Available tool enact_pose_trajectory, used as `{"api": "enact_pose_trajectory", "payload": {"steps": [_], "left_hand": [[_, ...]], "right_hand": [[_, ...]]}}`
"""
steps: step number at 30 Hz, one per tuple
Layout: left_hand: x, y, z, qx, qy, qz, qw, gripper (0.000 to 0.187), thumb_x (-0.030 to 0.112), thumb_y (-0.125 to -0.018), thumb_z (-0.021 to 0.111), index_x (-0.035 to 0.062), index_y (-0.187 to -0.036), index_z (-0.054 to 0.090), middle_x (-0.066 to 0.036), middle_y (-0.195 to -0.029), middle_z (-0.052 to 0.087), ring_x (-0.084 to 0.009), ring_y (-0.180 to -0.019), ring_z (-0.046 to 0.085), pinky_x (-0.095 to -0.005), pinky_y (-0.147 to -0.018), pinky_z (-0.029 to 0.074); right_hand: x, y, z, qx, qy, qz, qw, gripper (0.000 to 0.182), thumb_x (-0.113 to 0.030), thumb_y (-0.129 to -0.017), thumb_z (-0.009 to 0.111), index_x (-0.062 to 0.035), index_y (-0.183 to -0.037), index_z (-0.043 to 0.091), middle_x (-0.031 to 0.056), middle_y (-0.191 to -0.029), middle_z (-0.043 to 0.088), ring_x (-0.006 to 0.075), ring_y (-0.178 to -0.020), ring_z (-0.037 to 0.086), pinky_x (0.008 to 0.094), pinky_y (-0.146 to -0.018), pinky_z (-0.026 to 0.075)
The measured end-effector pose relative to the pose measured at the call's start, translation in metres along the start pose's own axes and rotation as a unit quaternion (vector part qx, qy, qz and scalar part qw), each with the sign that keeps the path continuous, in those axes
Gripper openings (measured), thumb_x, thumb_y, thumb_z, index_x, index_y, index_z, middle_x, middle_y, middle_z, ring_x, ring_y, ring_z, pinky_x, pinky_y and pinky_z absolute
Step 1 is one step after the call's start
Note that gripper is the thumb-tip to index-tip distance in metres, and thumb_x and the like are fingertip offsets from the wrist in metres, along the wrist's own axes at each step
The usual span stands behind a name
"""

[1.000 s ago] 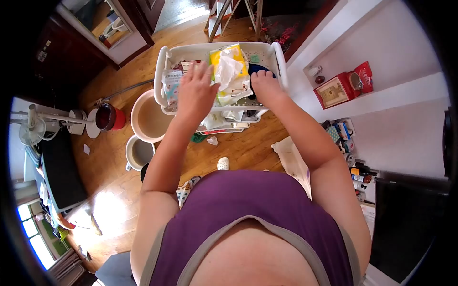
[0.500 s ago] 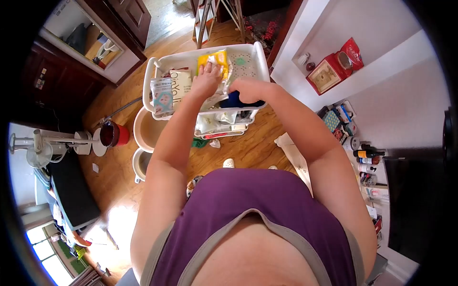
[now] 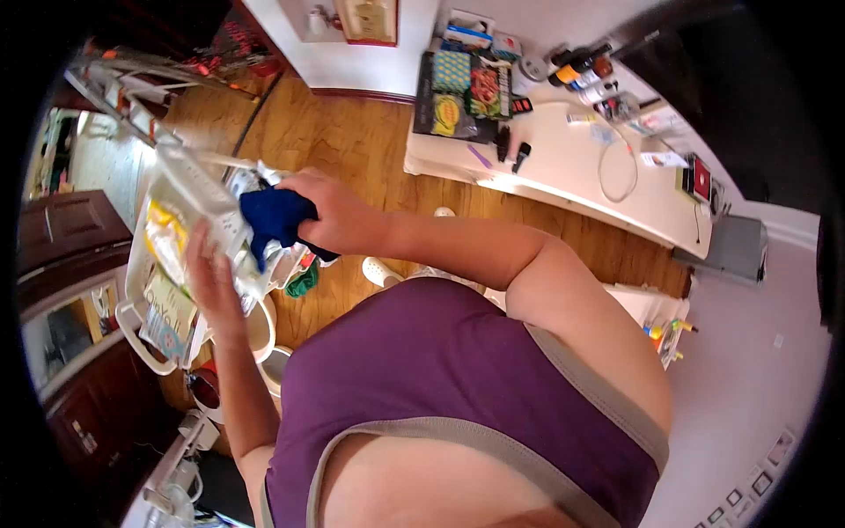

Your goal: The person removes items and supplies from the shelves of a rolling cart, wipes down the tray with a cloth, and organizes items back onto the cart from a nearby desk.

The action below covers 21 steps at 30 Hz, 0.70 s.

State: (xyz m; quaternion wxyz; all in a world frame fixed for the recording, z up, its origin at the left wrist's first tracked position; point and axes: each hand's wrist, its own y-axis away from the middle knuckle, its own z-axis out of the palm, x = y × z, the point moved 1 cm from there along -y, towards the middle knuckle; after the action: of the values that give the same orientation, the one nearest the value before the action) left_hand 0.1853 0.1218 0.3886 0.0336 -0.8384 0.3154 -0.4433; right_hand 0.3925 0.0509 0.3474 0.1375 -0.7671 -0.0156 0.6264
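Note:
Out at the right edge of the white cart, my right hand (image 3: 330, 211) is closed on a bunched dark blue cloth (image 3: 275, 216) that hangs from the fingers. My left hand (image 3: 209, 273), blurred by motion, is over the middle of the white cart (image 3: 132, 264); its fingers look stretched out and nothing shows in them. Beyond it in the cart's top tray lie a yellow and white packet (image 3: 164, 236) and a pale printed bag (image 3: 167, 304). A patterned blue packet lies at the tray's near end.
A white low cabinet (image 3: 563, 180) holds boxes, bottles and small items at the upper right. Pale buckets (image 3: 260, 330) stand beside the cart, near a red bucket (image 3: 205, 387). A metal ladder (image 3: 123, 101) is at the upper left. A green thing (image 3: 303, 281) lies low by the cart.
The view has turned right, so the cart now sits at the left. My right hand has lifted the dark blue cloth out of the tray. My left hand has come off the yellow packet.

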Motion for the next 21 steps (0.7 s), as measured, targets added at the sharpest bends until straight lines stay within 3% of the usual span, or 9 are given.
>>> {"api": "enact_pose_trajectory", "payload": {"steps": [1, 4, 7, 8, 9, 10, 12, 14, 21], "left_hand": [[0.014, 0.007, 0.024, -0.056, 0.086, 0.004, 0.995, 0.047, 0.016, -0.091, 0.045, 0.0042, -0.136, 0.035, -0.016, -0.132, 0.043, -0.0265, -0.122, 0.041, -0.0386, -0.103, 0.030], [0.029, 0.020, 0.112, -0.109, 0.359, -0.245, 0.894, 0.054, 0.016, -0.087, 0.053, 0.0033, -0.135, 0.032, -0.015, -0.134, 0.038, -0.0249, -0.122, 0.039, -0.0345, -0.102, 0.032], [0.010, 0.014, 0.166, -0.174, 0.451, -0.444, 0.754, 0.042, 0.015, -0.087, 0.053, 0.0013, -0.125, 0.042, -0.014, -0.117, 0.052, -0.0235, -0.106, 0.054, -0.0328, -0.093, 0.043], [0.002, 0.015, 0.181, -0.175, 0.500, -0.481, 0.699, 0.035, 0.015, -0.086, 0.053, 0.0023, -0.118, 0.046, -0.012, -0.107, 0.058, -0.0232, -0.096, 0.059, -0.0333, -0.087, 0.048], [-0.007, 0.021, 0.192, -0.177, 0.498, -0.530, 0.663, 0.035, 0.017, -0.086, 0.053, 0.0024, -0.117, 0.046, -0.012, -0.109, 0.057, -0.0238, -0.099, 0.058, -0.0346, -0.088, 0.047], [-0.011, 0.028, 0.203, -0.195, 0.496, -0.536, 0.655, 0.034, 0.018, -0.086, 0.052, 0.0027, -0.116, 0.046, -0.012, -0.110, 0.057, -0.0237, -0.099, 0.058, -0.0348, -0.088, 0.047], [-0.007, 0.037, 0.217, -0.228, 0.477, -0.558, 0.640, 0.034, 0.018, -0.086, 0.052, 0.0030, -0.116, 0.047, -0.012, -0.109, 0.057, -0.0237, -0.100, 0.058, -0.0351, -0.089, 0.047], [-0.001, 0.047, 0.233, -0.238, 0.452, -0.602, 0.614, 0.033, 0.017, -0.083, 0.055, 0.0038, -0.113, 0.050, -0.012, -0.104, 0.059, -0.0222, -0.097, 0.059, -0.0341, -0.087, 0.047], [-0.002, 0.059, 0.267, -0.247, 0.326, -0.665, 0.625, 0.032, 0.016, -0.078, 0.060, 0.0040, -0.107, 0.053, -0.008, -0.093, 0.060, -0.0174, -0.084, 0.059, -0.0290, -0.075, 0.049]], "right_hand": [[0.010, 0.011, -0.007, 0.011, -0.001, 0.007, 1.000, 0.050, -0.002, -0.062, 0.059, 0.0009, -0.111, 0.051, 0.0190, -0.107, 0.054, 0.0365, -0.104, 0.049, 0.0388, -0.092, 0.039], [0.036, 0.044, -0.027, 0.005, 0.002, -0.060, 0.998, 0.062, -0.008, -0.066, 0.064, 0.0029, -0.123, 0.044, 0.0213, -0.110, 0.051, 0.0360, -0.107, 0.048, 0.0369, -0.097, 0.036], [0.065, 0.070, -0.063, -0.034, -0.019, 0.025, 0.999, 0.069, -0.023, -0.072, 0.070, 0.0000, -0.130, 0.040, 0.0199, -0.114, 0.052, 0.0300, -0.107, 0.052, 0.0354, -0.094, 0.040], [0.081, 0.078, -0.082, -0.020, -0.131, 0.186, 0.974, 0.064, -0.024, -0.074, 0.069, 0.0000, -0.128, 0.043, 0.0166, -0.107, 0.058, 0.0228, -0.096, 0.059, 0.0319, -0.083, 0.047], [0.119, 0.092, -0.092, 0.069, -0.199, 0.216, 0.953, 0.054, -0.022, -0.076, 0.067, 0.0010, -0.122, 0.049, 0.0125, -0.097, 0.062, 0.0167, -0.085, 0.061, 0.0288, -0.074, 0.049], [0.152, 0.107, -0.112, 0.183, -0.056, 0.234, 0.953, 0.047, -0.020, -0.078, 0.065, 0.0020, -0.117, 0.052, 0.0121, -0.093, 0.063, 0.0154, -0.083, 0.060, 0.0286, -0.072, 0.049], [0.246, 0.143, -0.160, 0.344, 0.220, 0.250, 0.878, 0.044, -0.018, -0.076, 0.064, 0.0021, -0.114, 0.054, 0.0164, -0.098, 0.061, 0.0282, -0.087, 0.060, 0.0352, -0.079, 0.048], [0.310, 0.182, -0.207, 0.395, 0.252, 0.381, 0.797, 0.057, -0.021, -0.073, 0.067, -0.0022, -0.123, 0.047, 0.0251, -0.121, 0.046, 0.0354, -0.113, 0.045, 0.0411, -0.094, 0.039], [0.372, 0.186, -0.301, 0.357, 0.236, 0.616, 0.661, 0.091, -0.032, -0.067, 0.073, -0.0200, -0.141, 0.022, 0.0297, -0.139, 0.017, 0.0484, -0.123, 0.028, 0.0498, -0.098, 0.034]]}}
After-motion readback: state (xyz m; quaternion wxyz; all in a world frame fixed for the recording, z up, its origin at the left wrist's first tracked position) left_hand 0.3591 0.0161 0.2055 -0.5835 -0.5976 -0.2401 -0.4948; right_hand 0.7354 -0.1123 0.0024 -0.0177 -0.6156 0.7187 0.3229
